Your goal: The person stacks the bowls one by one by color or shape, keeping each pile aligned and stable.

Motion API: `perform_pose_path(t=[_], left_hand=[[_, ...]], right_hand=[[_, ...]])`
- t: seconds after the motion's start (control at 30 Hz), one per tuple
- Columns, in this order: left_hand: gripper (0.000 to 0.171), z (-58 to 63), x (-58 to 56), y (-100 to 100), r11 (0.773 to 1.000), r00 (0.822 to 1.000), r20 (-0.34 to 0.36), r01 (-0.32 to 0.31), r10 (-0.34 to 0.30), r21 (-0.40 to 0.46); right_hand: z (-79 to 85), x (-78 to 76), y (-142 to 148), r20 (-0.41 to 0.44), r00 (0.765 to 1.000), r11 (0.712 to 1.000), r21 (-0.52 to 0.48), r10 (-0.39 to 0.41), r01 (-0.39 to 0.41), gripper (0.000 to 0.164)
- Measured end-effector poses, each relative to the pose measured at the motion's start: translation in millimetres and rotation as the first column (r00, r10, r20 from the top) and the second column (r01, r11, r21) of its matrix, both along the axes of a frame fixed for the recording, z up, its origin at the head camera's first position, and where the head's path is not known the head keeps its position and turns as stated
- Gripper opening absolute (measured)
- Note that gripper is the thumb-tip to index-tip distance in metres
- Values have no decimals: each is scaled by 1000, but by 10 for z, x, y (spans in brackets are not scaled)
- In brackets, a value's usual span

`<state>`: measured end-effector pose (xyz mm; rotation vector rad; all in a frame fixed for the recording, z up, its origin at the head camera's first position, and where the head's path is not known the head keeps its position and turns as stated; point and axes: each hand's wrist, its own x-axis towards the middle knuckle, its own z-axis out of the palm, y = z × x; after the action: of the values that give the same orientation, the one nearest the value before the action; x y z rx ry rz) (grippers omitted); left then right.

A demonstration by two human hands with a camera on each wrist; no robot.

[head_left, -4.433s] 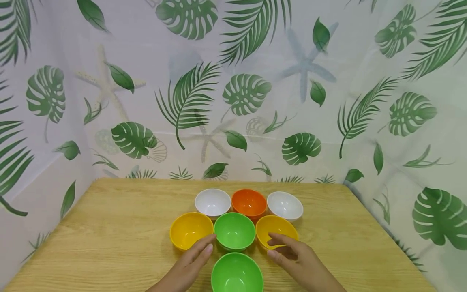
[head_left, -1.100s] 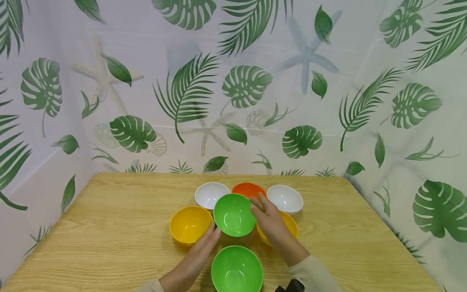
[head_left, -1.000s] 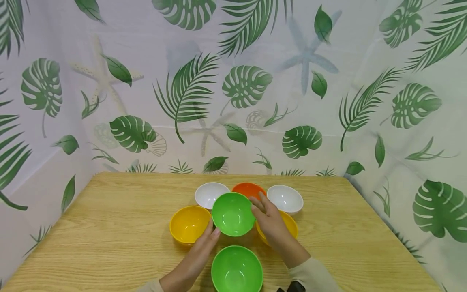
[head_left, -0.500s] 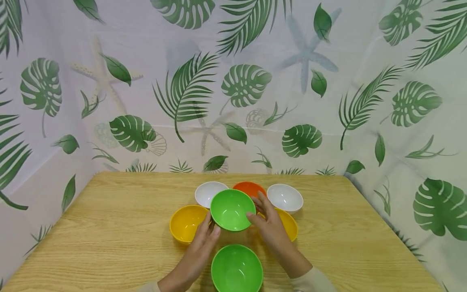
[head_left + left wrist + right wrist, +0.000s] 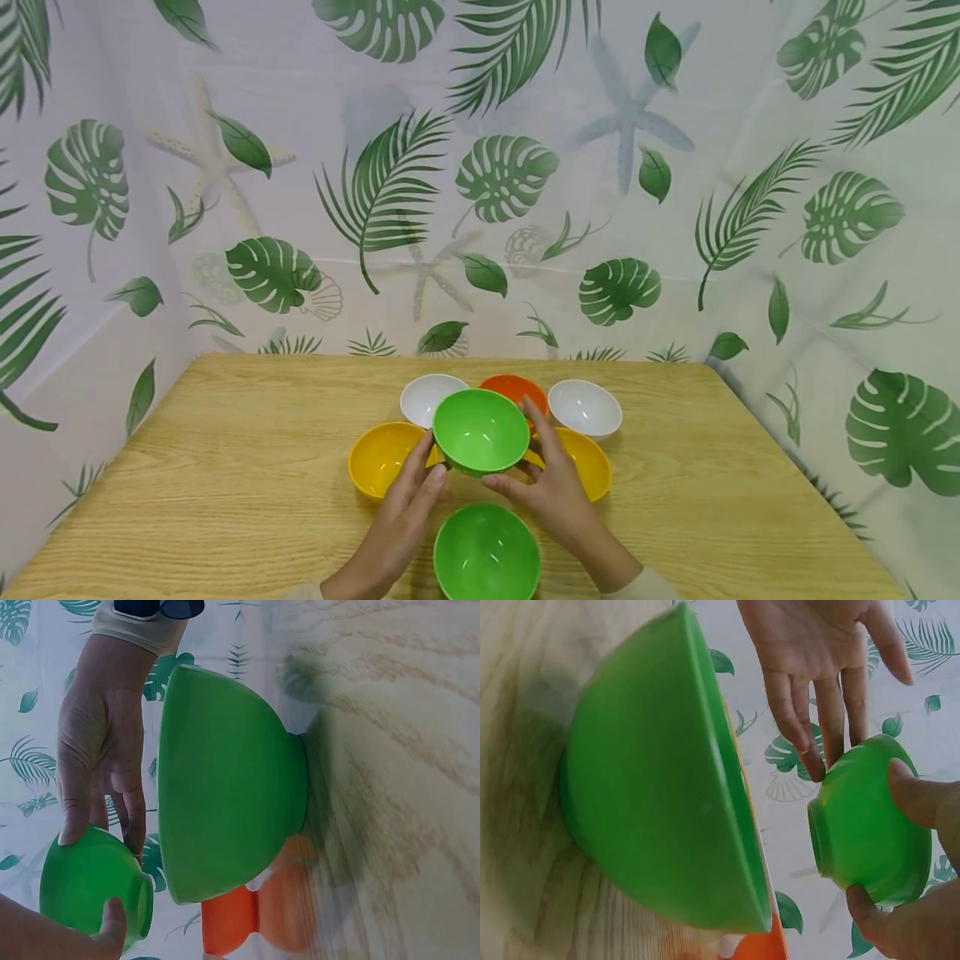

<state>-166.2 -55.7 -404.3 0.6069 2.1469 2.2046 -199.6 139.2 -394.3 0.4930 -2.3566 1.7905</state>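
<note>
A green bowl (image 5: 482,432) is held up between my two hands, mouth upward, its foot showing in both wrist views. My right hand (image 5: 557,490) grips its right side, thumb low at the front and fingers round the far side. My left hand (image 5: 401,504) supports the left side; in the right wrist view its long fingers (image 5: 829,712) are straight, tips against the bowl, thumb spread away. Below them a second green bowl (image 5: 487,554) stands on the table, large in both wrist views. Yellow bowls (image 5: 386,462) (image 5: 585,462) flank the raised bowl, partly hidden by the hands.
Behind the raised bowl stand a white bowl (image 5: 431,398), an orange bowl (image 5: 517,387) partly covered by it, and another white bowl (image 5: 585,408). The wooden table (image 5: 225,492) meets a leaf-patterned cloth backdrop (image 5: 525,250) behind and at the sides.
The green bowl, earlier standing between the yellow ones, has been lifted by both hands. Lately it has shifted slightly right, and the right thumb has slid from its rim down toward its underside.
</note>
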Motion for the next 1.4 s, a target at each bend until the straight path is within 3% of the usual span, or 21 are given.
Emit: perform_pose_path(t=[0.17,0.33,0.43,0.63,0.87,1.13,1.4], left_hand=[[56,-27,-18,-3,996,997,-53,-64,61,-55],[61,-57,-40,-8,983,982,-127,-155,142,-102],[60,-59,-48,-3,975,975,-156,-177,157,-130],[59,-40,-50,20,978,975,-175,-159,133,-139],[58,-45,-82,4,988,972,-187,-149,142,-25],[72,-10,-94,-20,992,984,-130,-123,119,-19],[67,3,-88,-53,998,991,-125,-58,53,-38]], right_hand=[[3,32,-1,-25,999,999,9,-35,35,99],[16,69,8,-42,999,999,31,-11,13,98],[24,97,12,-48,999,999,55,0,2,97],[27,158,30,-60,998,998,63,-11,14,91],[47,193,74,-38,999,994,98,-36,40,94],[71,234,131,-73,997,995,101,-8,15,93],[100,314,130,66,998,1000,16,-20,19,100]])
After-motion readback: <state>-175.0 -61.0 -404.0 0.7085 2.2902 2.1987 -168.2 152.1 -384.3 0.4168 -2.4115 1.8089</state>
